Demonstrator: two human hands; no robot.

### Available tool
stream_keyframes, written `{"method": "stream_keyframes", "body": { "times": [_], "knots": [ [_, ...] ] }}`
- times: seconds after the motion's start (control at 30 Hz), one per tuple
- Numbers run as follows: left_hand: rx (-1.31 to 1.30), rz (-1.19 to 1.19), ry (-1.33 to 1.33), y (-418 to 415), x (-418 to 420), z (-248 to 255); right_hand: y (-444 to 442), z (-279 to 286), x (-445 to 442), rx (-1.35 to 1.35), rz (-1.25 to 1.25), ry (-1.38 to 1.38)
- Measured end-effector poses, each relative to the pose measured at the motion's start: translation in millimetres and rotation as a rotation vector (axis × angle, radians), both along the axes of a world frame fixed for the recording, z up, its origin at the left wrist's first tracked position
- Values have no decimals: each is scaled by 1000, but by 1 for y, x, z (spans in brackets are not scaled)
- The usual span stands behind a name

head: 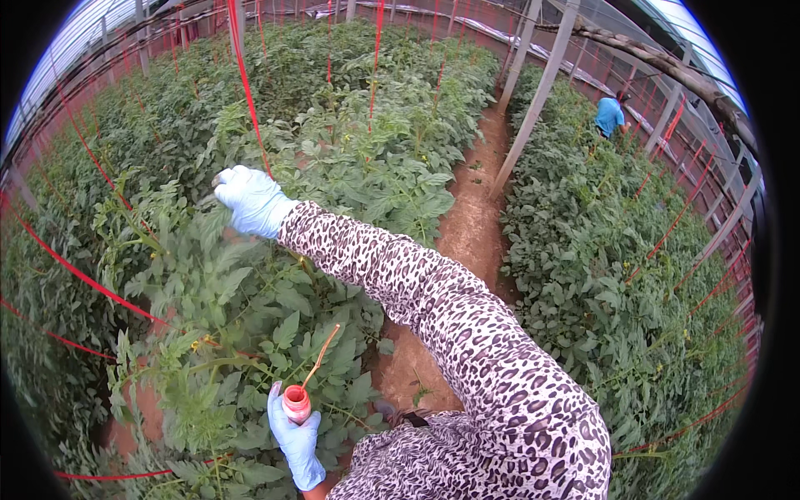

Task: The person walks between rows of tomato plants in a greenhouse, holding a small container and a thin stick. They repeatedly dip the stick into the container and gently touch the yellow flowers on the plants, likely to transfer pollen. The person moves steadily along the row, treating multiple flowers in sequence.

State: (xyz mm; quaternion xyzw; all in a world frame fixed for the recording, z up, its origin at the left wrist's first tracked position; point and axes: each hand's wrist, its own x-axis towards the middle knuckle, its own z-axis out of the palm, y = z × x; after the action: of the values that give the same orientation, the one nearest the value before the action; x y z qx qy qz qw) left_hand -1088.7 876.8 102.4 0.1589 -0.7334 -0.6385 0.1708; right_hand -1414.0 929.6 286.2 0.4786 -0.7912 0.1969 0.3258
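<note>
My left hand (295, 447), in a light blue glove, grips a small open bottle (295, 407) with a red inside and a red-stained neck. A thin brown stick (321, 356) slants up out of its mouth. My right hand (255, 199), gloved the same way, reaches far out over the tomato plants (234, 269). Its fingers are curled, with a dark stain near one fingertip; whether they hold a stem or leaf is hidden. A red string (249, 94) runs down to the foliage just behind that hand.
A bare soil path (465, 206) runs between the rows. Posts (537, 94) stand along it, and a rough wooden pole (662, 56) crosses overhead. Several red strings (81, 265) slant through the plants. Another person (609, 115) in a blue shirt is among the far-right row.
</note>
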Motion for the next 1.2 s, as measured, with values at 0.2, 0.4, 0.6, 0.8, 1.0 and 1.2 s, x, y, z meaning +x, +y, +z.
{"method": "stream_keyframes", "body": {
  "times": [0.2,0.4,0.6,0.8,1.0,1.2],
  "knots": [
    [168,-166,-62,0,-8,3,132,-7,117,-152,-160,-127],
    [211,-329,-114,24,-29,34,243,-65,198,456,-610,-523],
    [-209,-594,96,92,-67,41,257,0,218,-263,-93,-1437],
    [-367,-593,180,152,-92,34,309,-31,178,-131,159,-940],
    [-390,-588,153,219,-133,39,408,-28,148,-368,196,-1069],
    [-470,-466,252,258,-170,42,460,-20,116,-861,229,-1325]
  ]
}}
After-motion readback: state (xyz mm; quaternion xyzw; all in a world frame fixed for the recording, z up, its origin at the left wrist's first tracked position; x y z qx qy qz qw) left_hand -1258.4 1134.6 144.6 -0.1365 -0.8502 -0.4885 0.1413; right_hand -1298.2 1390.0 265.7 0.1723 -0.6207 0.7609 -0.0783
